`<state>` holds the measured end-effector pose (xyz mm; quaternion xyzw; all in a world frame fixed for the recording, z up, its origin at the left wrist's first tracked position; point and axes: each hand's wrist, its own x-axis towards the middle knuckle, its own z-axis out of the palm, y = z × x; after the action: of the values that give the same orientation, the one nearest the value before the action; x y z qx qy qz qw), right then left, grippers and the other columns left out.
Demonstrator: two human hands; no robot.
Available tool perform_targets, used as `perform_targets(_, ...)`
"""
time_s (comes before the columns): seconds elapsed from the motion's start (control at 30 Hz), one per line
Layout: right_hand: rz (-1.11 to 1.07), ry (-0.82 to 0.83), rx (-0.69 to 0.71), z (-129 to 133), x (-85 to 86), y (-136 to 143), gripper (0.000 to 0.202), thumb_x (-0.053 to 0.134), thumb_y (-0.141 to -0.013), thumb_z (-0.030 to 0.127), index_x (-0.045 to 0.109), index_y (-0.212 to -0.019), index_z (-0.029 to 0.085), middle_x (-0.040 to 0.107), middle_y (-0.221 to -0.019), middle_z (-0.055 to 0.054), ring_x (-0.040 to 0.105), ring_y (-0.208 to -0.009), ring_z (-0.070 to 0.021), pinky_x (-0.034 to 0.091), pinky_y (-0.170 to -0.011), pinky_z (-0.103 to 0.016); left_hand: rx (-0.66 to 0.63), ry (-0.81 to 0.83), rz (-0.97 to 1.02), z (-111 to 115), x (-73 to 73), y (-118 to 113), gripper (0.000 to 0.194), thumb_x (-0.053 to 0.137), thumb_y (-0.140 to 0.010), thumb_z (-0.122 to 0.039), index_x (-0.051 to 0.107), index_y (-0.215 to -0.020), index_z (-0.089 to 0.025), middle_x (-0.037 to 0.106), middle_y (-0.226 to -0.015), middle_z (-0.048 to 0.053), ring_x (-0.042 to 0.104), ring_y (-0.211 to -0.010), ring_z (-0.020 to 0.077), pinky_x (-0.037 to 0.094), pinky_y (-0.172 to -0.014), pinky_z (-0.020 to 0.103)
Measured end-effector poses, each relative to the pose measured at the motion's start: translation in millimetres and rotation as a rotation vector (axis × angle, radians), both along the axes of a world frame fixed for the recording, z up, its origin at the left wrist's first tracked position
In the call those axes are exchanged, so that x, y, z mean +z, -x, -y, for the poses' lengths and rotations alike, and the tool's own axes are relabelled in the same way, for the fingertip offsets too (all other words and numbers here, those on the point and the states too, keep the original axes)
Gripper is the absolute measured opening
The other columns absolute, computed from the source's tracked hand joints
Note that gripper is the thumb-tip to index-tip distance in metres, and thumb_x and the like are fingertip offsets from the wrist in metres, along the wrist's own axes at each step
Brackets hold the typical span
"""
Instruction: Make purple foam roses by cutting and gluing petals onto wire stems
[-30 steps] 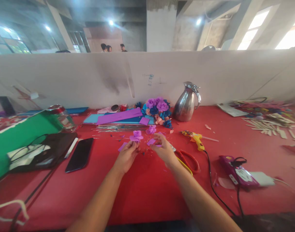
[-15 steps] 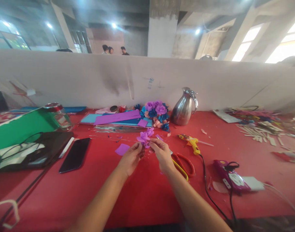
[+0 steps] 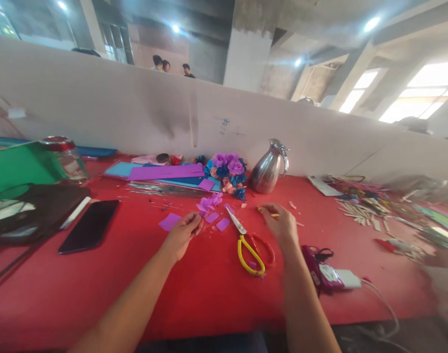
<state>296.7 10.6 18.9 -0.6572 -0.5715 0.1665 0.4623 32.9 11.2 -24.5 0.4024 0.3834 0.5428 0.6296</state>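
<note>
My left hand [image 3: 183, 235] is closed in a pinch at the base of a purple paper flower [image 3: 206, 203], whose petals stick out beyond the fingertips. My right hand [image 3: 282, 225] is wrapped round a yellow glue gun [image 3: 274, 214]; most of the gun is hidden under the fingers. Between the hands lie scissors [image 3: 251, 255] with one yellow and one red handle, blades partly apart. Cut purple paper pieces [image 3: 223, 224] lie near my left fingers, with a larger purple square [image 3: 169, 222] to their left.
Behind the hands are a bunch of paper flowers [image 3: 227, 166], purple paper strips [image 3: 167, 171] and a steel jug [image 3: 267, 169]. A phone [image 3: 89, 226], a glass jar [image 3: 69, 162] and a brown bag [image 3: 33, 211] are on the left. A magenta power strip [image 3: 319, 267] stands right of my forearm.
My right hand has left the flower, moved right and taken hold of the glue gun. My left hand still pinches the flower. The view has tilted and turned slightly right.
</note>
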Motion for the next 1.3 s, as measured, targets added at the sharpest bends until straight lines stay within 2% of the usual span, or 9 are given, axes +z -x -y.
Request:
perform_targets(0.1,0.396,0.343,-0.281,0.1,-16.8,-50.5,0.024,0.055,-0.073,0.028,0.066,-0.09,0.014,0.068,-0.1,-0.017,0.059,-0.101,-0.0301,0.042,-0.085,-0.038,0.01,0.044,0.038,0.4,-2.4,-2.1,0.029,0.072,-0.07,-0.035,0.052,-0.065,-0.016,0.049,-0.058,-0.005,0.037,-0.047,0.0039,0.028,-0.047,0.017)
perform_targets(0.17,0.407,0.479,-0.294,-3.9,-31.6,-66.0,0.022,0.056,-0.074,0.031,0.066,-0.086,0.016,0.068,-0.1,-0.019,0.06,-0.103,-0.0326,0.044,-0.082,-0.04,0.021,0.058,0.05,1.9,-1.7,-5.1,0.029,0.074,-0.069,-0.034,0.052,-0.065,-0.015,0.051,-0.057,-0.005,0.036,-0.045,0.0034,0.027,-0.045,0.017)
perform_targets(0.3,0.314,0.471,-0.208,-20.2,-48.2,-64.9,0.015,0.061,-0.068,0.034,0.063,-0.071,0.019,0.07,-0.085,-0.016,0.062,-0.098,-0.0327,0.046,-0.077,-0.038,0.047,0.064,0.044,3.5,-0.6,-7.5,0.03,0.075,-0.067,-0.034,0.052,-0.062,-0.015,0.052,-0.055,-0.004,0.035,-0.041,0.0028,0.023,-0.042,0.018)
perform_targets(0.53,-0.015,0.416,-0.09,-28.2,-40.6,-59.1,0.012,0.056,-0.066,0.025,0.054,-0.055,0.019,0.063,-0.057,-0.007,0.066,-0.072,-0.0259,0.05,-0.061,-0.034,0.063,0.075,0.056,-1.4,-6.8,-6.6,0.032,0.074,-0.067,-0.036,0.051,-0.063,-0.014,0.052,-0.055,-0.004,0.036,-0.039,0.0017,0.022,-0.041,0.017)
perform_targets(0.63,-0.323,0.348,0.065,-15.3,-29.7,-46.4,0.006,0.061,-0.062,0.019,0.059,-0.067,0.018,0.069,-0.075,-0.006,0.067,-0.073,-0.0193,0.052,-0.061,-0.027,0.044,0.088,0.061,-3.6,-8.6,-8.5,0.031,0.073,-0.068,-0.034,0.05,-0.064,-0.014,0.052,-0.055,-0.004,0.036,-0.039,0.0017,0.022,-0.041,0.017)
perform_targets(0.73,-0.942,0.318,0.442,-0.7,-17.2,-22.6,0.021,0.072,-0.059,0.015,0.064,-0.078,0.017,0.071,-0.098,-0.009,0.067,-0.086,-0.0196,0.052,-0.06,-0.022,0.029,0.113,0.076,-5.4,-10.6,-9.0,0.03,0.073,-0.067,-0.033,0.05,-0.065,-0.015,0.051,-0.053,-0.005,0.034,-0.038,0.0018,0.02,-0.04,0.017)
perform_targets(0.8,-1.044,0.347,0.569,5.8,-12.6,-5.2,0.022,0.075,-0.063,0.017,0.065,-0.082,0.018,0.07,-0.104,-0.009,0.068,-0.083,-0.0167,0.051,-0.056,-0.019,0.019,0.119,0.074,-5.6,-11.4,-8.4,0.029,0.073,-0.066,-0.033,0.05,-0.067,-0.015,0.051,-0.052,-0.005,0.034,-0.038,0.0022,0.019,-0.041,0.017)
perform_targets(1.03,-0.888,0.198,0.53,12.3,-24.3,36.1,0.031,0.07,-0.075,0.041,0.057,-0.092,0.02,0.072,-0.093,-0.006,0.063,-0.058,-0.0116,0.043,-0.045,-0.019,0.064,0.077,-0.059,-1.9,-9.5,-8.5,0.029,0.07,-0.068,-0.037,0.051,-0.064,-0.015,0.051,-0.052,-0.004,0.036,-0.039,0.003,0.022,-0.041,0.018)
perform_targets(1.3,-0.449,0.067,0.525,13.8,-36.7,43.2,0.036,0.068,-0.072,0.039,0.058,-0.098,0.018,0.067,-0.083,-0.002,0.057,-0.065,-0.0135,0.044,-0.061,-0.025,0.1,0.134,-0.002,-0.8,-7.3,-10.1,0.028,0.071,-0.064,-0.035,0.052,-0.063,-0.015,0.052,-0.052,-0.004,0.036,-0.039,0.0036,0.023,-0.041,0.018)
